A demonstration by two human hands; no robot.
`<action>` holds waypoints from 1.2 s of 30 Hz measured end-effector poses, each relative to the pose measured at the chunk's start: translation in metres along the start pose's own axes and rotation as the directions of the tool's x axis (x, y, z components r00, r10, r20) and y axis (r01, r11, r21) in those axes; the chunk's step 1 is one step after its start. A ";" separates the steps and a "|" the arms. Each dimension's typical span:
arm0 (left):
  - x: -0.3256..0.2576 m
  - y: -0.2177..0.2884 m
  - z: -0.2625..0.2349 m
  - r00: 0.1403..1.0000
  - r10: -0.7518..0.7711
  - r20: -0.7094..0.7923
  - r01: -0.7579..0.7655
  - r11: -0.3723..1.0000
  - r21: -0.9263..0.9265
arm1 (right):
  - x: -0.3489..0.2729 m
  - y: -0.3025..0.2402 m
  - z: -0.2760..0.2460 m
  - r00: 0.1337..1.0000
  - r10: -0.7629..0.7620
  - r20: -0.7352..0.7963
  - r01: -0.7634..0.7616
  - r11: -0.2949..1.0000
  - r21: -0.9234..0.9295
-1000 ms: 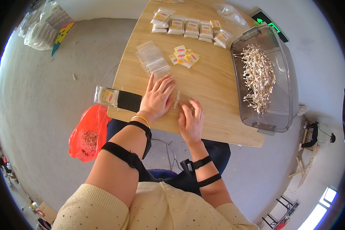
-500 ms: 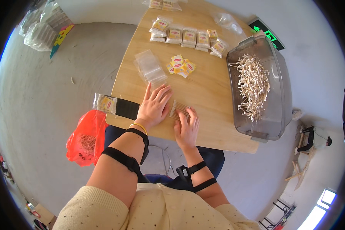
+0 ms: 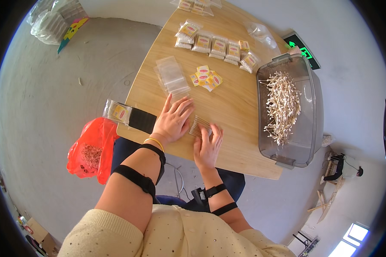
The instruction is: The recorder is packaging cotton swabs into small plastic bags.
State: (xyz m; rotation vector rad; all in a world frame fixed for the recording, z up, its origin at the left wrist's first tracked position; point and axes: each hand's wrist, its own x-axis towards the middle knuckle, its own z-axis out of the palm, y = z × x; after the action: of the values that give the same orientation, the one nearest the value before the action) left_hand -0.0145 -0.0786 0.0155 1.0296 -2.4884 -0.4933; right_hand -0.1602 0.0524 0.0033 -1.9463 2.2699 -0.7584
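Observation:
My left hand (image 3: 172, 121) lies on the wooden table, fingers spread. Its fingertips reach the lower end of a few clear zip bags (image 3: 172, 76). A flat row of cotton swabs (image 3: 197, 125) lies side by side on the table just right of that hand. My right hand (image 3: 208, 147) rests at the row's right and near side; its bent fingers touch the swabs, and the thumb is apart from the index finger. Beyond the hands lies a small pile of yellow and white printed cards (image 3: 207, 78).
At the right stands a grey transparent bin (image 3: 268, 147) with loose cotton swabs (image 3: 283, 107). Filled swab packs (image 3: 218, 46) line the table's far side. A swab pack (image 3: 119, 112) and a black pad (image 3: 142, 120) sit at the left edge, above a red plastic bag (image 3: 103, 137).
The view has shifted slightly, so the table and bin appear a little turned. Both hands stay almost in place, the right one still touching the swab row.

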 end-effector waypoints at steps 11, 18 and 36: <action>0.000 0.001 0.002 1.000 -0.004 -0.012 0.004 1.000 -0.001 | 0.005 -0.004 -0.004 0.997 0.051 0.063 -0.046 0.996 -0.077; 0.000 0.000 0.001 1.000 -0.004 -0.005 0.004 1.000 0.001 | 0.007 -0.007 -0.002 0.995 0.076 0.061 -0.071 0.994 -0.084; 0.001 0.002 -0.001 0.999 0.026 0.032 -0.027 0.999 0.039 | 0.010 -0.012 -0.004 0.993 0.121 0.010 -0.120 0.991 -0.052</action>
State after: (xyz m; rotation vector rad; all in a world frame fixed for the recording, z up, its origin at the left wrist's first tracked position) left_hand -0.0156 -0.0780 0.0170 1.0096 -2.5463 -0.4573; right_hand -0.1530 0.0436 0.0142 -1.8084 2.3963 -0.6795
